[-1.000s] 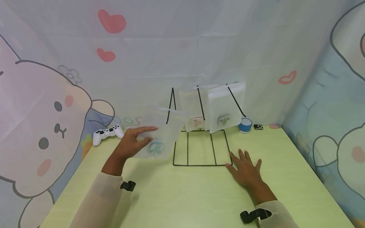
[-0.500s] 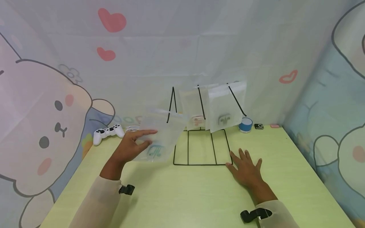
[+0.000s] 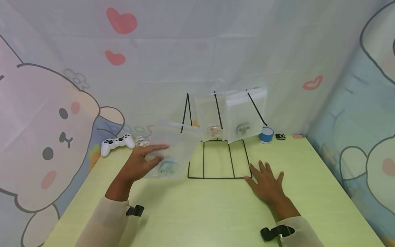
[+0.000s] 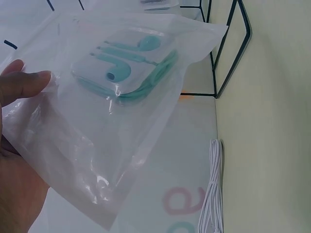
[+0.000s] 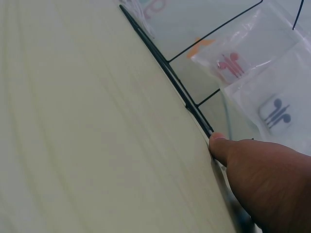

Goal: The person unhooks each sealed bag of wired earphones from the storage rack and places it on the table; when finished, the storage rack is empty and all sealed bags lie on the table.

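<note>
In the head view, the table (image 3: 191,216) at six o'clock is pale yellow-green, the wire rack (image 3: 216,178) is black, and the milky see-through bag (image 3: 182,142) between seven and eight o'clock has blue-green earphones (image 4: 116,65) inside, while two more cloudy bags (image 3: 245,111) show red earphones (image 5: 231,65) and dark grey earphones (image 5: 275,114). The game controller (image 3: 118,143) near nine is white and black, and near three are a blue and white round thing (image 3: 265,135), a black gadget (image 3: 280,136) and a pink block (image 3: 297,136). Pinky-red hearts (image 3: 123,23) dot the pale cloth (image 3: 185,65) at eleven and two, and its pale bunny (image 3: 81,137) at nine has pink cheeks.
</note>
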`<act>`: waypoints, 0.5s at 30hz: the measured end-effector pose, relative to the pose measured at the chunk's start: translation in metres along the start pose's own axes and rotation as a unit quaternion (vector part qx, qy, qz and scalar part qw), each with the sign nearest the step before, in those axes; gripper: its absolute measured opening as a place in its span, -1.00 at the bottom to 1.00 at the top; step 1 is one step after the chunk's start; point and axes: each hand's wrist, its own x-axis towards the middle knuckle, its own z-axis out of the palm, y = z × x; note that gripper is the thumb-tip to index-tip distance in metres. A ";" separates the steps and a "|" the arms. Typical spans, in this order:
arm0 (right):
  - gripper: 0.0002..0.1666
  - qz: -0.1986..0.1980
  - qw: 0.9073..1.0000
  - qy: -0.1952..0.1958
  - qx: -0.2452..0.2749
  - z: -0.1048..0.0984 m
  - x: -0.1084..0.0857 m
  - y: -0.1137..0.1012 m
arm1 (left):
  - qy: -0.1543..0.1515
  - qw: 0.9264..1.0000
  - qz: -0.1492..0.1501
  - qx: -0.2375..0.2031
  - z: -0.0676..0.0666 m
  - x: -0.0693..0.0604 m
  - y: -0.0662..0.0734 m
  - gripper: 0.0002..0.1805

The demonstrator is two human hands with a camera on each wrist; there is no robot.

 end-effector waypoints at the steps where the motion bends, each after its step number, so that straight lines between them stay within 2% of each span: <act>1: -0.12 0.000 1.000 0.000 0.002 0.000 0.000 0.000 | 0.000 1.000 -0.001 -0.001 0.000 -0.001 0.000 -0.51; 7: -0.11 0.001 1.000 -0.002 0.001 0.000 0.000 -0.001 | 0.003 1.000 -0.010 -0.010 0.001 -0.005 0.003 -0.51; 15: -0.11 0.000 1.000 -0.002 -0.003 0.000 0.000 0.000 | 0.011 1.000 0.017 -0.018 0.001 -0.010 0.005 -0.50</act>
